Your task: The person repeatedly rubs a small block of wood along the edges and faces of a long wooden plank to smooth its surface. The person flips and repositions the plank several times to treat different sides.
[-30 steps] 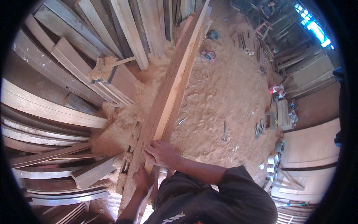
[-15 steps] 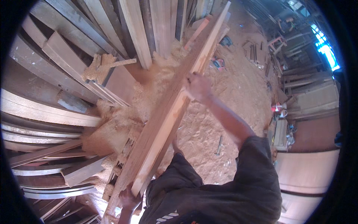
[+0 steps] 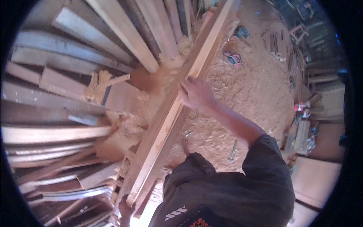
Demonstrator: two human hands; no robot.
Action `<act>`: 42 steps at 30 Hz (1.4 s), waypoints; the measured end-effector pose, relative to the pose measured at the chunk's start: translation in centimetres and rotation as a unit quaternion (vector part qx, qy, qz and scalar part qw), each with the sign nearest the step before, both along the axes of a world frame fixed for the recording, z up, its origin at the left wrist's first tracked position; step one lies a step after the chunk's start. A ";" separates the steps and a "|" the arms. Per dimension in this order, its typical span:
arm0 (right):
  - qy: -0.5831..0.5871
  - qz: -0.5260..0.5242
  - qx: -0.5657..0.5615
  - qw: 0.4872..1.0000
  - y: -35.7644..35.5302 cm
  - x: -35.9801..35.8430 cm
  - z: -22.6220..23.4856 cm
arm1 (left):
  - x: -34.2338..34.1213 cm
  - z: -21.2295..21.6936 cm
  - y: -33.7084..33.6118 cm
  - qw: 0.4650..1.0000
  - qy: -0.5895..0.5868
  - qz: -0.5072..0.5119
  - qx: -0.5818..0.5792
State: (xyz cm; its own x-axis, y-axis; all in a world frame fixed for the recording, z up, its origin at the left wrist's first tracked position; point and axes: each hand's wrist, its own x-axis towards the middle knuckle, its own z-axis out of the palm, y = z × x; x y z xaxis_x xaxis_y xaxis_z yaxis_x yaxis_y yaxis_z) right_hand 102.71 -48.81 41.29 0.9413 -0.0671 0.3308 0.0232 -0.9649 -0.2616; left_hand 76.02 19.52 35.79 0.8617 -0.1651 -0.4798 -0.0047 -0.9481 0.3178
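A long wooden beam [image 3: 157, 130], brown on its broad face and pale along one edge, runs slantwise from the lower left to the far top. My right hand [image 3: 197, 92] is closed over its pale edge near the middle, fingers curled onto the broad face. Down at the near end, my left hand [image 3: 125, 208] grips the beam, its fingers partly hidden by the wood. Other timber lies alongside the beam at its far end and under its lower part; how these pieces touch it, I cannot tell.
Several planks [image 3: 56, 134] lean and lie on the left. A sawdust-covered block [image 3: 123, 99] stands before them. Sawdust [image 3: 211, 132] covers the floor, where a hammer-like tool [image 3: 232, 150], a red power tool [image 3: 233, 59] and a blue-green tool [image 3: 242, 32] lie. Boards [image 3: 315, 179] stand at right.
The view has turned and shifted, so the floor tools and stacked planks appear displaced. The beam shows less of its pale edge. Both hands keep their grip at about the same places.
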 end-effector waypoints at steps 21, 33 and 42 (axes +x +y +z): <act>0.192 -0.565 0.294 0.746 8.3 -52.9 -21.7 | 31.7 -0.9 -45.8 0.895 0.165 -0.165 -0.381; 0.130 -0.567 0.418 0.698 7.0 -49.6 -19.3 | 25.3 -4.1 -42.3 0.928 -0.146 -0.339 -0.045; 0.041 -0.365 0.622 0.692 -2.9 -25.6 -10.9 | 15.8 -1.8 -41.0 0.955 -0.080 -0.256 -0.124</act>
